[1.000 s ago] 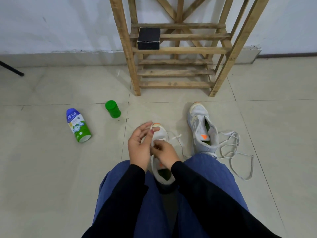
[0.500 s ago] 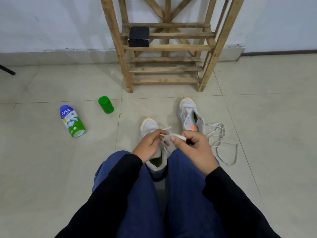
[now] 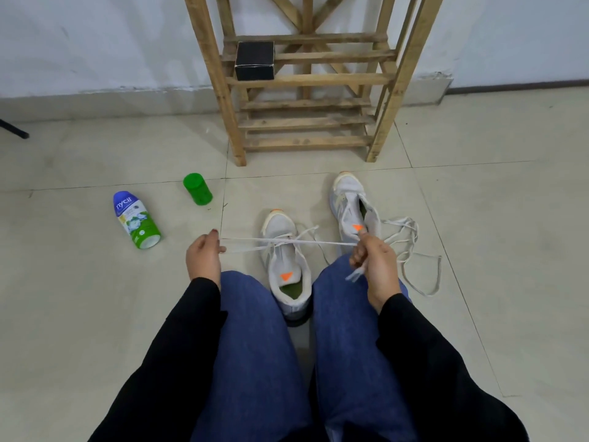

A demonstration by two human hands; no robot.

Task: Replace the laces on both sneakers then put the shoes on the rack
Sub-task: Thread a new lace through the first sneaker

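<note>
A white sneaker (image 3: 284, 250) with an orange tab stands on the floor between my knees, toe pointing away. A white lace (image 3: 255, 241) runs through its front eyelets and is stretched sideways. My left hand (image 3: 204, 256) pinches one end at the left. My right hand (image 3: 373, 260) grips the other end at the right, with the tip hanging below my fingers. The second white sneaker (image 3: 352, 205) stands farther right, unlaced. A loose white lace (image 3: 414, 250) lies tangled on the tiles beside it. The wooden rack (image 3: 306, 78) stands against the wall ahead.
A black box (image 3: 255, 64) sits on a rack shelf. A green cap (image 3: 197, 189) and a lying white-green bottle (image 3: 135, 220) are on the floor at the left. A dark leg of something (image 3: 14, 129) shows at the far left edge.
My hands were together over the near sneaker; now they have pulled apart to both sides, drawing the lace taut across the shoe. The view has shifted slightly left.
</note>
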